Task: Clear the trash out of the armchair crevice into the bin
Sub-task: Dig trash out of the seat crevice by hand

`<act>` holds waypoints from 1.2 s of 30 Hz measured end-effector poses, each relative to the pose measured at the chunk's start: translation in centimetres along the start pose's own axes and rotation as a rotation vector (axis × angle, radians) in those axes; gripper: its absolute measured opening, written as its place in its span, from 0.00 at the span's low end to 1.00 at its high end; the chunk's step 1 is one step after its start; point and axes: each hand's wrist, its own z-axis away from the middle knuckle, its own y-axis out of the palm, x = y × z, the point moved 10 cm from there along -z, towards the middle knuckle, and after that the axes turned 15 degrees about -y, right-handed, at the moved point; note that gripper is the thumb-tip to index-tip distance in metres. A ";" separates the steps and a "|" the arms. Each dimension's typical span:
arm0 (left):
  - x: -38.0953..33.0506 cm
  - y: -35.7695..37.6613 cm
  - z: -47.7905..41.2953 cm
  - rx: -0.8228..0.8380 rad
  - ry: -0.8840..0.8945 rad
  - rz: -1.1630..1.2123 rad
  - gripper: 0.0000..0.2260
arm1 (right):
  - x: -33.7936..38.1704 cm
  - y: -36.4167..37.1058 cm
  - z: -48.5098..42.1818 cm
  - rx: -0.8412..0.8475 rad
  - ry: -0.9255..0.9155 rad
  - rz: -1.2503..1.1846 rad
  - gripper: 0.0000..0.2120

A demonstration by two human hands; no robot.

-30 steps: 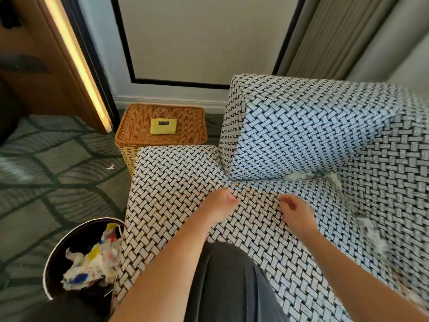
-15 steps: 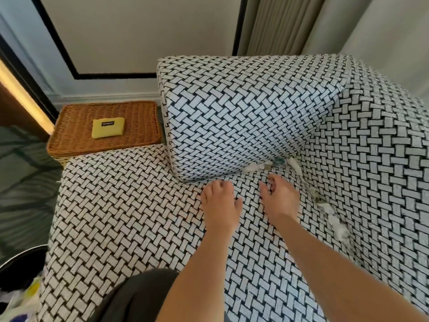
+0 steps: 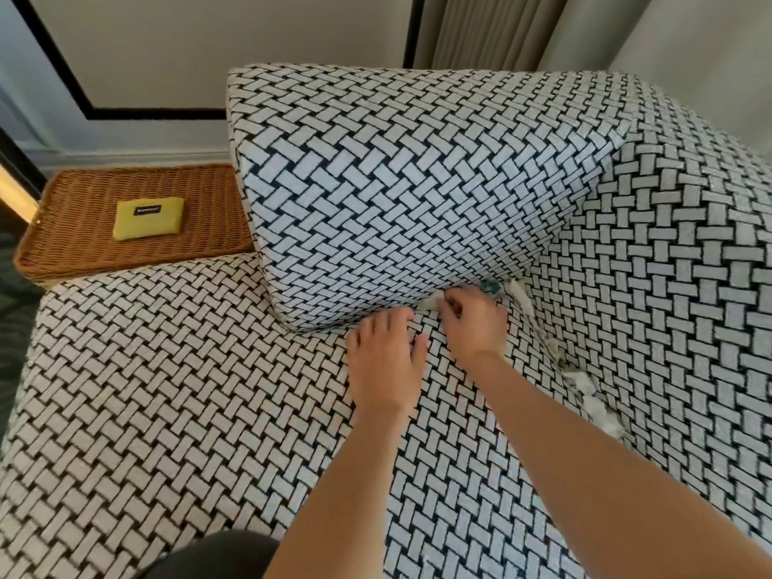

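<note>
The armchair seat (image 3: 175, 394) is covered in a black-and-white woven pattern. Its armrest (image 3: 397, 194) rises at the back and its backrest (image 3: 676, 286) at the right. White paper scraps (image 3: 430, 303) poke out of the crevice under the armrest, beside a small green-printed scrap (image 3: 489, 287). More white crumpled paper (image 3: 593, 394) lines the crevice along the backrest. My right hand (image 3: 472, 323) reaches the crevice and pinches the white scrap with curled fingers. My left hand (image 3: 386, 361) lies flat on the seat, fingers spread, just left of it. The bin is out of view.
A brown wicker basket (image 3: 83, 248) stands left of the armchair against the wall, with a yellow pouch (image 3: 148, 218) on its lid. Curtains (image 3: 493, 31) hang behind the chair. A dark garment (image 3: 209, 557) shows at the bottom edge.
Both hands moved forward to the crevice under the armrest. My right hand closed its fingers on the white scrap. The view swung right, and the bin left the frame.
</note>
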 end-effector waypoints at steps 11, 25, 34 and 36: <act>-1.0 -0.8 0.4 -0.024 0.068 -0.021 0.23 | 2.4 -0.2 3.1 0.076 -0.013 -0.793 0.09; 0.0 -1.6 0.3 -0.168 0.022 0.062 0.14 | -1.4 -1.5 3.1 -0.276 0.400 -0.378 0.25; 0.0 -1.0 0.1 -0.158 0.019 0.009 0.14 | -3.8 -0.6 0.1 -0.056 0.305 -0.142 0.16; -0.1 -1.0 0.1 -0.157 0.021 0.009 0.15 | -3.7 -0.7 0.2 -0.095 0.300 -0.169 0.14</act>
